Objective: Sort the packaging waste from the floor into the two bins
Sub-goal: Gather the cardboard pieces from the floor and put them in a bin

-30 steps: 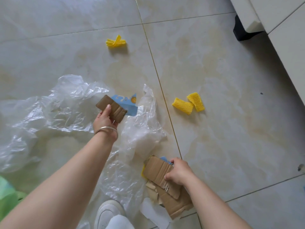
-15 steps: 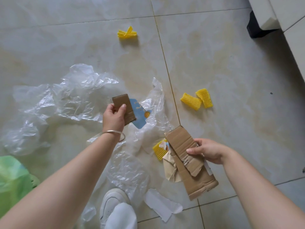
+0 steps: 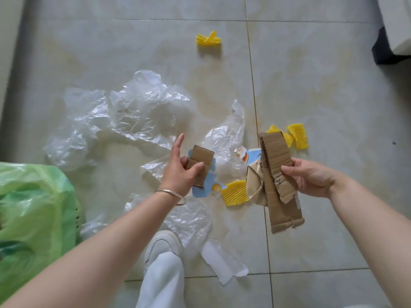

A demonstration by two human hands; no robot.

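My left hand (image 3: 178, 172) grips a small brown cardboard piece (image 3: 201, 163) with a blue printed scrap behind it, index finger raised. My right hand (image 3: 309, 176) holds a long strip of corrugated cardboard (image 3: 278, 174) together with crumpled brown paper (image 3: 253, 185). Both are lifted above the tiled floor. A bin lined with a green plastic bag (image 3: 33, 218) stands at the lower left. Yellow foam netting lies on the floor: one piece (image 3: 235, 193) between my hands, two (image 3: 298, 135) beyond the strip, another (image 3: 208, 38) far up.
Crumpled clear plastic sheets (image 3: 133, 112) spread over the floor left of centre, with more (image 3: 191, 221) near my white shoe (image 3: 162, 247). A white paper scrap (image 3: 222, 261) lies beside the shoe. White furniture with a dark foot (image 3: 387, 50) stands at the upper right.
Both hands have lifted their cardboard off the floor and come closer together. The right hand turned the long strip upright. The view shifted, bringing the green-lined bin further into sight.
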